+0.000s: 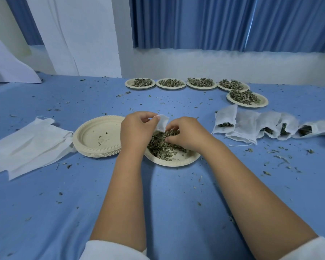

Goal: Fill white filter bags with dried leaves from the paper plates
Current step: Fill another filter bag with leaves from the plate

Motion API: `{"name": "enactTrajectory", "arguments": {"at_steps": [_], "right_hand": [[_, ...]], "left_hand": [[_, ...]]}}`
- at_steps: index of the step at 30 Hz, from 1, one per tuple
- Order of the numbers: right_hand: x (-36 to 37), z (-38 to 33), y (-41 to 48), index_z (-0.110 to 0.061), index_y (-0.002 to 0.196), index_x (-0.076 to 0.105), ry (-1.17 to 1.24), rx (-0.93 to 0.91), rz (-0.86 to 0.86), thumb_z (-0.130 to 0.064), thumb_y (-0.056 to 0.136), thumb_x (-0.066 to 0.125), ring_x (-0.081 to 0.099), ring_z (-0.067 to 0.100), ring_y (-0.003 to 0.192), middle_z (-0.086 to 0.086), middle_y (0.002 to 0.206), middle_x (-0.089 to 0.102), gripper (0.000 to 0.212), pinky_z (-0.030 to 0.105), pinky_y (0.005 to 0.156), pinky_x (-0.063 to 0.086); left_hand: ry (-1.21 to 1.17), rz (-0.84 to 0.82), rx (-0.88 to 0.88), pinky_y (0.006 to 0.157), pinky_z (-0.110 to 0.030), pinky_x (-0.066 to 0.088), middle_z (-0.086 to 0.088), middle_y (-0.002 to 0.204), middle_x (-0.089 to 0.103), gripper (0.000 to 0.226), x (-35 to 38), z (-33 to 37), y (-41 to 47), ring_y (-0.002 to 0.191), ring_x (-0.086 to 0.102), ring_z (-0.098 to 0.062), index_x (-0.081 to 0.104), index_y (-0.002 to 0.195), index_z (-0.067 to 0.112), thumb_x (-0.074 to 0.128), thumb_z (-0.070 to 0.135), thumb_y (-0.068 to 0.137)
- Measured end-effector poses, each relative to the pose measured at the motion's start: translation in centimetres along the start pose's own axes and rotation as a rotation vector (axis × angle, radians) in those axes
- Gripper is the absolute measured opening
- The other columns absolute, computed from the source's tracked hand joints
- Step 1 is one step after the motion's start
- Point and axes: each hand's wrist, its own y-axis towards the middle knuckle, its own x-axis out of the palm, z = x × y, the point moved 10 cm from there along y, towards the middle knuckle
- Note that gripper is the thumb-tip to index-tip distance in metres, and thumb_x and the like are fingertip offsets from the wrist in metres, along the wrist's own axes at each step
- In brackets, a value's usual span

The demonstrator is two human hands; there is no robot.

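A paper plate (178,160) holding dried leaves (160,145) sits in the middle of the blue cloth. Above it my left hand (137,129) pinches a white filter bag (162,123) by its top edge. My right hand (186,132) is at the bag's mouth with its fingers curled into the leaves, pinching some. Filled filter bags (251,124) lie in a row on the right. Flat empty bags (26,145) lie in a pile on the left.
A stack of emptied paper plates (96,136) stands left of my hands. Several plates of leaves (247,98) line the far side near the white wall and blue curtain. Leaf crumbs are scattered over the cloth (64,203).
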Motion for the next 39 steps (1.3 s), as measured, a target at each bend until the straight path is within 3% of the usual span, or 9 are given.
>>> {"name": "enactTrajectory", "arguments": {"at_steps": [4, 10, 14, 19, 22, 26, 33, 35, 39], "right_hand": [[-0.1, 0.2, -0.1, -0.022, 0.106, 0.071, -0.013, 0.019, 0.016, -0.024, 0.082, 0.076, 0.06, 0.017, 0.1, 0.0, 0.11, 0.067, 0.025, 0.028, 0.081, 0.046], [0.3, 0.1, -0.3, -0.022, 0.115, 0.067, -0.049, 0.026, 0.0, -0.027, 0.083, 0.076, 0.056, 0.016, 0.097, -0.001, 0.11, 0.064, 0.034, 0.027, 0.075, 0.041], [0.3, -0.2, -0.4, -0.024, 0.106, 0.067, -0.059, 0.024, 0.017, -0.018, 0.082, 0.072, 0.058, 0.016, 0.086, 0.001, 0.102, 0.066, 0.025, 0.028, 0.071, 0.046], [0.0, 0.0, -0.5, -0.028, 0.088, 0.062, 0.031, 0.032, 0.035, -0.014, 0.079, 0.07, 0.064, 0.02, 0.086, 0.005, 0.095, 0.067, 0.018, 0.033, 0.074, 0.054], [-0.5, 0.4, -0.5, -0.026, 0.087, 0.064, 0.083, 0.032, 0.047, -0.014, 0.078, 0.072, 0.063, 0.018, 0.087, 0.002, 0.093, 0.066, 0.016, 0.031, 0.075, 0.052], [-1.0, 1.0, -0.5, -0.026, 0.087, 0.065, 0.161, 0.043, 0.038, -0.017, 0.078, 0.075, 0.058, 0.011, 0.085, -0.004, 0.095, 0.063, 0.016, 0.024, 0.068, 0.043], [-3.7, 1.6, -1.1, -0.03, 0.078, 0.066, 0.453, 0.063, 0.099, -0.02, 0.076, 0.081, 0.058, 0.004, 0.068, -0.006, 0.082, 0.064, 0.019, 0.015, 0.059, 0.047], [-4.0, 1.7, -1.2, -0.03, 0.079, 0.067, 0.583, 0.08, 0.095, -0.02, 0.074, 0.083, 0.061, 0.004, 0.07, -0.007, 0.082, 0.065, 0.019, 0.018, 0.065, 0.052], [-4.0, 1.7, -1.3, -0.026, 0.085, 0.068, 0.771, 0.096, 0.087, -0.016, 0.076, 0.082, 0.063, -0.006, 0.06, -0.008, 0.079, 0.067, 0.02, 0.011, 0.055, 0.048]], "left_hand": [[0.03, 0.02, 0.014, 0.066, -0.014, 0.042, 0.015, 0.085, 0.069, 0.012, -0.1, 0.1, 0.0, 0.084, 0.063, -0.002, 0.077, 0.092, 0.026, 0.066, 0.03, 0.089], [0.051, 0.229, 0.082, 0.07, -0.023, 0.037, 0.009, 0.091, 0.068, 0.019, -2.2, 1.0, -0.6, 0.091, 0.061, -0.011, 0.076, 0.101, 0.022, 0.059, 0.027, 0.094], [0.062, 0.333, 0.163, 0.066, -0.016, 0.029, 0.002, 0.097, 0.067, 0.021, -3.0, 2.0, -1.0, 0.081, 0.048, -0.002, 0.074, 0.108, 0.025, 0.057, 0.029, 0.097], [0.099, 0.402, 0.254, 0.061, -0.02, 0.027, 0.005, 0.093, 0.057, 0.021, -3.2, 3.2, -1.9, 0.079, 0.042, 0.0, 0.073, 0.111, 0.024, 0.058, 0.024, 0.097], [0.202, 0.311, 0.213, 0.061, -0.026, 0.028, 0.0, 0.096, 0.06, 0.019, -1.9, 2.7, -1.4, 0.075, 0.047, -0.007, 0.074, 0.104, 0.024, 0.057, 0.024, 0.097], [0.256, 0.171, 0.142, 0.069, -0.039, 0.048, -0.011, 0.096, 0.065, 0.02, -0.4, 1.7, -0.8, 0.088, 0.058, -0.026, 0.074, 0.091, 0.016, 0.057, 0.025, 0.096], [0.235, 0.131, 0.143, 0.071, -0.038, 0.05, -0.01, 0.097, 0.068, 0.019, -0.3, 1.8, -0.7, 0.092, 0.06, -0.024, 0.076, 0.099, 0.02, 0.058, 0.025, 0.096], [0.229, 0.112, 0.14, 0.073, -0.038, 0.049, -0.009, 0.097, 0.068, 0.019, -0.1, 1.9, -0.7, 0.093, 0.059, -0.022, 0.076, 0.099, 0.021, 0.058, 0.026, 0.096], [0.202, 0.072, 0.126, 0.074, -0.04, 0.052, -0.006, 0.093, 0.072, 0.019, 0.3, 2.2, -0.8, 0.089, 0.063, -0.022, 0.077, 0.097, 0.02, 0.059, 0.026, 0.095]]}}
